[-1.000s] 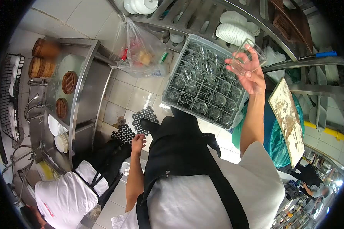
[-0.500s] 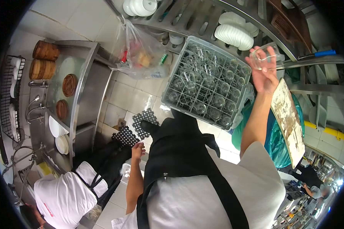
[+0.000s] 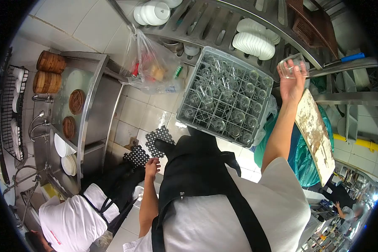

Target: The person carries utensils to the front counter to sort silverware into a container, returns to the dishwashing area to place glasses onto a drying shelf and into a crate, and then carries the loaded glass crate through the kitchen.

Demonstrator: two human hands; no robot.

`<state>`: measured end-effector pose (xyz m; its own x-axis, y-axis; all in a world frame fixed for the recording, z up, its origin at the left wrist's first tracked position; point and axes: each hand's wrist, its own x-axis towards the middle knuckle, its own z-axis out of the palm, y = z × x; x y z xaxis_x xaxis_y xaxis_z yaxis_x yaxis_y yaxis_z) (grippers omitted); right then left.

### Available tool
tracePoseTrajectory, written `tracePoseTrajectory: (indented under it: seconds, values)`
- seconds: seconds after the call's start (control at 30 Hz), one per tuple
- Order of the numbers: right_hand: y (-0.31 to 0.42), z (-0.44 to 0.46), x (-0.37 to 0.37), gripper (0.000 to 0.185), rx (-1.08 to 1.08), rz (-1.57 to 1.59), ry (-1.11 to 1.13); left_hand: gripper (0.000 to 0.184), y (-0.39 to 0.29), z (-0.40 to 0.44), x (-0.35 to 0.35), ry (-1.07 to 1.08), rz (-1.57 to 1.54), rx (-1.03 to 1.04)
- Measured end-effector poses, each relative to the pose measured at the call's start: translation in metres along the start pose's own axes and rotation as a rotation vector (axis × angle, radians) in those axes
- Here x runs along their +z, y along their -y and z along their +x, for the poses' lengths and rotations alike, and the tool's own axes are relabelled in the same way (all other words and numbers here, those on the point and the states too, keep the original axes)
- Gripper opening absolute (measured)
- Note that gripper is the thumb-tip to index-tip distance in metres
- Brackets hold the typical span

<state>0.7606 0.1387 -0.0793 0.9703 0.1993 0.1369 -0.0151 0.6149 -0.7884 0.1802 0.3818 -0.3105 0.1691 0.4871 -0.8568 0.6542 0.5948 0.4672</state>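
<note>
My right hand (image 3: pixel 291 80) is raised at the upper right with its fingers around a clear drinking glass (image 3: pixel 301 67), close to the metal rack's edge. Left of that hand, a grey divided glass rack (image 3: pixel 187 87) holds many clear glasses. Most stand in its compartments, while several lie tilted on top. My left hand (image 3: pixel 152 166) hangs low by my apron, fingers curled in, and nothing shows in it.
White bowls (image 3: pixel 156 14) and stacked white plates (image 3: pixel 254 44) sit on the slatted metal shelf (image 3: pixel 206 21). A clear plastic bag (image 3: pixel 153 67) hangs beside the glass rack. A worn board (image 3: pixel 314 136) leans at right by a green bag (image 3: pixel 300 161). A co-worker (image 3: pixel 73 216) bends near the sink (image 3: pixel 90 96).
My right hand with the glass has shifted slightly right and down. My left hand stays almost where it was, and the view has moved a little.
</note>
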Motion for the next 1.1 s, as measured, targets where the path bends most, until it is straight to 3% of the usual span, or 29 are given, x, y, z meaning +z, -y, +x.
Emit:
tracePoseTrajectory:
  seconds: [0.1, 0.23, 0.3, 0.47, 0.57, 0.67, 0.77, 0.8, 0.83, 0.87, 0.93, 0.97, 1.1]
  values:
    - [-0.02, 0.005, -0.014, 0.067, -0.094, -0.154, -0.109, 0.023, 0.004, 0.001, -0.001, 0.011, 0.018, -0.01]
    - [-0.063, 0.021, -0.058, 0.078, -0.225, -0.661, -0.161, 0.024, 0.011, 0.005, -0.005, -0.004, 0.029, -0.037]
    - [-0.085, 0.033, -0.093, 0.085, -0.113, -0.917, -0.264, 0.023, 0.012, 0.005, -0.006, -0.003, 0.018, -0.045]
    - [-0.14, 0.046, -0.167, 0.086, 0.183, -0.917, -0.579, 0.022, 0.012, 0.005, -0.007, 0.005, -0.016, -0.032]
    - [-0.144, 0.034, -0.17, 0.089, 0.278, -1.261, -0.567, 0.021, 0.008, -0.001, -0.003, -0.015, -0.029, -0.013]
    - [-0.155, 0.026, -0.173, 0.092, 0.315, -1.332, -0.508, 0.022, 0.011, -0.004, 0.0, -0.025, -0.027, -0.008]
    - [-0.174, 0.02, -0.199, 0.086, 0.25, -1.459, -0.405, 0.023, 0.012, -0.001, -0.006, -0.044, -0.037, -0.021]
    - [-0.189, 0.02, -0.223, 0.089, 0.12, -1.471, -0.314, 0.024, 0.01, 0.001, -0.011, -0.067, -0.044, -0.03]
    - [-0.184, 0.015, -0.213, 0.093, 0.129, -1.744, -0.28, 0.027, 0.001, -0.002, -0.018, -0.05, -0.094, -0.029]
    - [-0.183, 0.014, -0.215, 0.096, 0.2, -1.716, -0.233, 0.028, -0.01, -0.006, -0.025, -0.086, -0.155, -0.019]
    - [-0.184, 0.017, -0.21, 0.094, 0.35, -1.973, -0.256, 0.029, -0.039, -0.01, -0.049, -0.154, -0.194, 0.07]
    - [-0.182, 0.021, -0.219, 0.095, 0.409, -1.921, -0.187, 0.032, -0.043, 0.005, -0.074, -0.101, -0.141, 0.106]
    - [-0.194, 0.029, -0.216, 0.094, 0.592, -1.972, -0.419, 0.027, -0.132, -0.016, -0.161, -0.371, -0.197, 0.498]
